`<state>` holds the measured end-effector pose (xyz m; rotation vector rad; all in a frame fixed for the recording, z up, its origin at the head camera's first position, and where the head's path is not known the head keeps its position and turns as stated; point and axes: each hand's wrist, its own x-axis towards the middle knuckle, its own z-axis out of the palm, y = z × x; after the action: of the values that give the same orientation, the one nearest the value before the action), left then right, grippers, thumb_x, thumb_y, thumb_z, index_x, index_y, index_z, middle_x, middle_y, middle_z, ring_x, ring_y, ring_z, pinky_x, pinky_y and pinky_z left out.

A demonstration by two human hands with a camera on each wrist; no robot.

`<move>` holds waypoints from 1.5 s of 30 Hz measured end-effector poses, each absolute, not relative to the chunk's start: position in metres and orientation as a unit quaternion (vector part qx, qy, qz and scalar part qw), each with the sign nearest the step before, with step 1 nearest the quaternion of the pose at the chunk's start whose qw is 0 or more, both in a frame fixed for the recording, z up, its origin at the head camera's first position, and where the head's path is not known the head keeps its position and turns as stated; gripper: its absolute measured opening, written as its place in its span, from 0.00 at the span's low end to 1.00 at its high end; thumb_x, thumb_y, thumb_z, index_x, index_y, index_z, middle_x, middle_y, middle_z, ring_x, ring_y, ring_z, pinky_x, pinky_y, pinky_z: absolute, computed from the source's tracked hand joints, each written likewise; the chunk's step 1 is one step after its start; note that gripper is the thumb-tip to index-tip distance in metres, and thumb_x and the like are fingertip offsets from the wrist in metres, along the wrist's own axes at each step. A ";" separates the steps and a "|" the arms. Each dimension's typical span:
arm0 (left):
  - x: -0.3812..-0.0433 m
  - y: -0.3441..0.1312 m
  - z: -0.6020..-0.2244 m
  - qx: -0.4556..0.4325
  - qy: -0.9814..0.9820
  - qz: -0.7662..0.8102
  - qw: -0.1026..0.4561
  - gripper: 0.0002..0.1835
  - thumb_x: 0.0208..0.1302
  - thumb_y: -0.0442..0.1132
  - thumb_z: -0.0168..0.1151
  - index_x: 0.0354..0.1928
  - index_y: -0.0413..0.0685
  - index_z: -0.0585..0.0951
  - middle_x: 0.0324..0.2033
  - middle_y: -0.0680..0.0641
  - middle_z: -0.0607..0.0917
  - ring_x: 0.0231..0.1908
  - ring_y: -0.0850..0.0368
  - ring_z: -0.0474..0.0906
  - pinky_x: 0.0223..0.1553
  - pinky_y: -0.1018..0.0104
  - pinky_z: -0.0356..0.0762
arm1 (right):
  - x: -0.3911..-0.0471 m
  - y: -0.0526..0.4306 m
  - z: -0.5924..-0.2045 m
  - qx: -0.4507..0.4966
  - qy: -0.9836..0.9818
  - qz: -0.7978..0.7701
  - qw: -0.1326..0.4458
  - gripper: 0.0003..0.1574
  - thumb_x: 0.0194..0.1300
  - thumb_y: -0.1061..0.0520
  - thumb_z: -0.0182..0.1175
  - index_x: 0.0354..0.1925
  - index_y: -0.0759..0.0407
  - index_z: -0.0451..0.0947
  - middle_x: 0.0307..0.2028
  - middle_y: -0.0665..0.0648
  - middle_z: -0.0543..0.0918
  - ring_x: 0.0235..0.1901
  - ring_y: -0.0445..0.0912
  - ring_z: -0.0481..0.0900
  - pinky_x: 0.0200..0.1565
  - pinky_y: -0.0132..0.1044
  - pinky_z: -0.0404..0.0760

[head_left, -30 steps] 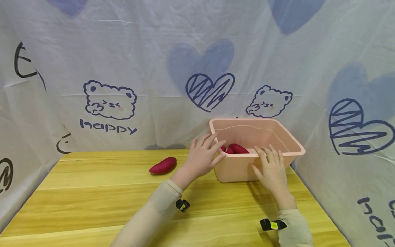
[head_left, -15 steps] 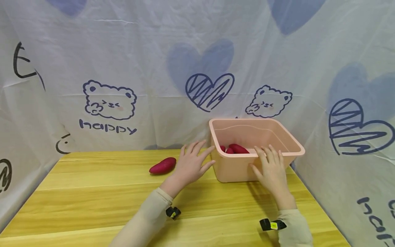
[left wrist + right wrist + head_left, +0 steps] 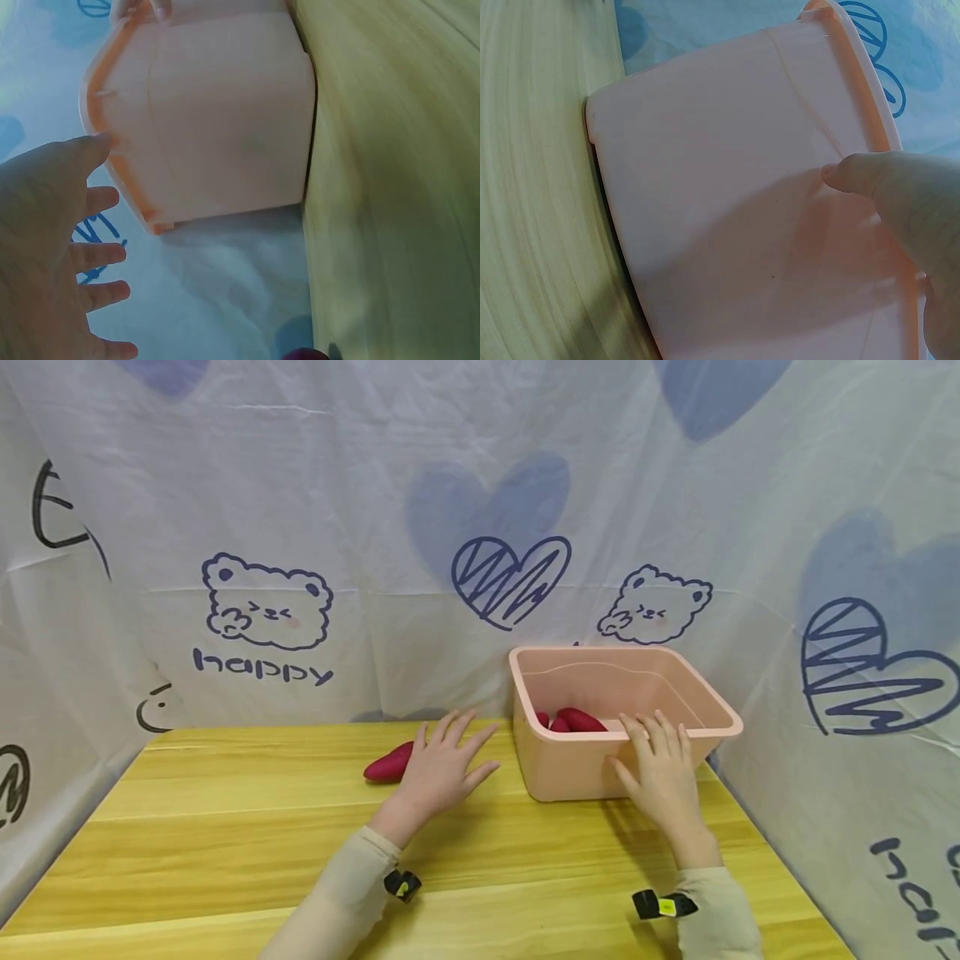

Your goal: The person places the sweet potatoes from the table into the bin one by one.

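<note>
A pink plastic bin [image 3: 577, 768] stands at the right of the table, with several red sweet potatoes [image 3: 581, 721] inside its left part. My right hand [image 3: 665, 781] holds the bin's front rim, fingers over the edge and thumb [image 3: 847, 172] against the outer wall in the right wrist view. Left of the bin, my left hand [image 3: 435, 774] is spread with straight fingers and holds nothing. It overlaps the right end of a single sweet potato [image 3: 386, 767] on the table. That sweet potato's tip [image 3: 305, 355] peeks in at the bottom of the left wrist view.
The wooden table [image 3: 225, 852] runs up to a white cloth backdrop [image 3: 390, 527] printed with hearts and bears. More cloth [image 3: 847, 710] hangs along the right side, close to the bin. Both sleeves carry small black wrist devices [image 3: 663, 905].
My left hand has left the bin's left front corner and moved left, now partly covering the lone sweet potato. The right hand and the bin have stayed put.
</note>
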<state>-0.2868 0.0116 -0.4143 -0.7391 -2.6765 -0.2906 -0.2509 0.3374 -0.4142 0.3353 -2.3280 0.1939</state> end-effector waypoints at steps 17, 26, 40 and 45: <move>-0.298 -0.011 -0.435 -0.227 -0.962 -0.123 0.086 0.36 0.65 0.72 0.46 0.73 0.74 0.59 0.76 0.46 0.54 0.76 0.41 0.45 0.68 0.27 0.44 | -0.252 0.338 -0.414 0.124 -0.919 0.071 0.368 0.41 0.55 0.50 0.70 0.65 0.57 0.68 0.58 0.69 0.74 0.66 0.66 0.62 0.68 0.65 0.52; -0.305 -0.029 -0.444 -0.207 -0.968 -0.131 0.058 0.37 0.65 0.70 0.48 0.74 0.72 0.58 0.77 0.44 0.52 0.76 0.39 0.42 0.68 0.26 0.42 | -0.252 0.338 -0.414 0.124 -0.919 0.071 0.367 0.40 0.55 0.50 0.68 0.65 0.57 0.68 0.58 0.69 0.73 0.66 0.65 0.62 0.69 0.65 0.52; -0.312 -0.045 -0.457 -0.191 -0.972 -0.132 0.033 0.38 0.66 0.65 0.53 0.75 0.70 0.56 0.76 0.41 0.52 0.76 0.35 0.44 0.66 0.23 0.43 | -0.252 0.339 -0.414 0.125 -0.919 0.072 0.368 0.40 0.55 0.50 0.68 0.64 0.57 0.68 0.58 0.68 0.73 0.66 0.65 0.62 0.68 0.65 0.52; -0.312 -0.047 -0.461 -0.184 -0.974 -0.129 0.023 0.38 0.66 0.63 0.55 0.75 0.70 0.56 0.76 0.40 0.54 0.75 0.35 0.45 0.66 0.23 0.44 | -0.252 0.340 -0.415 0.125 -0.919 0.074 0.366 0.40 0.56 0.50 0.68 0.65 0.57 0.68 0.58 0.68 0.73 0.66 0.66 0.62 0.68 0.65 0.52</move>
<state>-0.3120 -0.0472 -0.4610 -0.5683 -3.0167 -0.4004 -0.2516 0.3398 -0.4146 0.3219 -2.3633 0.1890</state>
